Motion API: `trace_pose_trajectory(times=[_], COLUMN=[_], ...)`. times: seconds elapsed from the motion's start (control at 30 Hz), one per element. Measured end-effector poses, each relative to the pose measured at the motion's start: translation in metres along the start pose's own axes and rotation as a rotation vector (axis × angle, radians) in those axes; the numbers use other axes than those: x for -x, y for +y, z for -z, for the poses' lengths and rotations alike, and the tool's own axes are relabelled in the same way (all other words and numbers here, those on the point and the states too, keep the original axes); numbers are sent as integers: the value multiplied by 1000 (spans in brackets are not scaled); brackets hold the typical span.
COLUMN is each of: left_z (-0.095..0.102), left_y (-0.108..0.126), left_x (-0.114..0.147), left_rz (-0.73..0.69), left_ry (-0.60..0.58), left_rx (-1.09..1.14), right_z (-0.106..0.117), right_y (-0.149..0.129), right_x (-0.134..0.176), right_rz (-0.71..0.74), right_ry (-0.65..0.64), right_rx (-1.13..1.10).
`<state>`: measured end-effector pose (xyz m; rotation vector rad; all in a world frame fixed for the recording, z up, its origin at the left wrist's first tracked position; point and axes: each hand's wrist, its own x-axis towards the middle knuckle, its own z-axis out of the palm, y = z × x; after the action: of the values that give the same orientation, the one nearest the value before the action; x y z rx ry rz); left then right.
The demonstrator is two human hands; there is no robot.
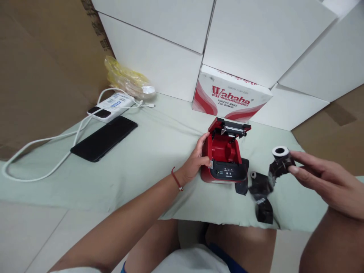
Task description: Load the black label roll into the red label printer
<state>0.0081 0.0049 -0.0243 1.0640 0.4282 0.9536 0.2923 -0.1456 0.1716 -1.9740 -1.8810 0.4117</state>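
A small red printer [223, 151] with a black front panel stands on the green cloth, its lid tipped up and the red bay bare inside. My left hand [200, 155] grips its left side, thumb at the front corner by the panel. Off to the right, my right hand [318, 176] pinches a roll with a white ring-shaped end [280, 151] and dark film at its side. Below that roll, a loose black film roll [260, 182] with a small pale core hangs or lies with crumpled strips; I cannot tell which. A black strip [241, 187] sits beside the printer.
A white and red water carton [231, 94] stands behind the printer against white boxes [159, 45]. At the left lie a black phone [104, 138], a white power bank [112, 106], a white cable [34, 142] and a yellowish plastic bag [127, 79]. Brown cardboard [48, 68] borders the left.
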Motion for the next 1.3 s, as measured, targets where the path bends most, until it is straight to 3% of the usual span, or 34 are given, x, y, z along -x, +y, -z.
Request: trace_pose_trajectory(times=[0.07, 0.2, 0.3, 0.43, 0.57, 0.7, 0.8, 0.93, 1.03, 1.1, 1.23, 1.3], left_z=[-1, -3, -3, -3, -1, 0, 0, 0, 0, 0, -1, -1], left_y=[0, 2, 3, 3, 1, 0, -1, -2, -2, -2, -1, -1], left_x=[0, -1, 0, 0, -1, -1, -2, -2, -2, -2, -2, -2], left_rz=[-4, -19, -14, -3, -4, -25, -30, -14, -22, -30, -39, -35], left_ry=[-5, 0, 16, 14, 10, -6, -9, -2, 1, 0, -5, 3], left_rx=[23, 50, 72, 76, 69, 47, 34, 41, 53, 56, 51, 34], right_z=[-6, -59, -93, -102, -108, -118, -94, -25, 0, -10, -65, -89], right_y=[19, 31, 37, 61, 88, 93, 79, 35, -5, -28, -66, -82], right_x=[9, 2, -3, 10, 25, 24, 27, 36, 25, 4, -47, -65], right_rz=[-81, -117, -136, -220, -212, -184, -127, 41, 186, 192, 64, 9], right_ry=[-96, -314, -203, 88, 36, 11, -74, -364, -349, -265, -127, -133], right_rx=[-38, -131, -100, 27, 211, 247, 183, -57, -99, -52, 230, 416])
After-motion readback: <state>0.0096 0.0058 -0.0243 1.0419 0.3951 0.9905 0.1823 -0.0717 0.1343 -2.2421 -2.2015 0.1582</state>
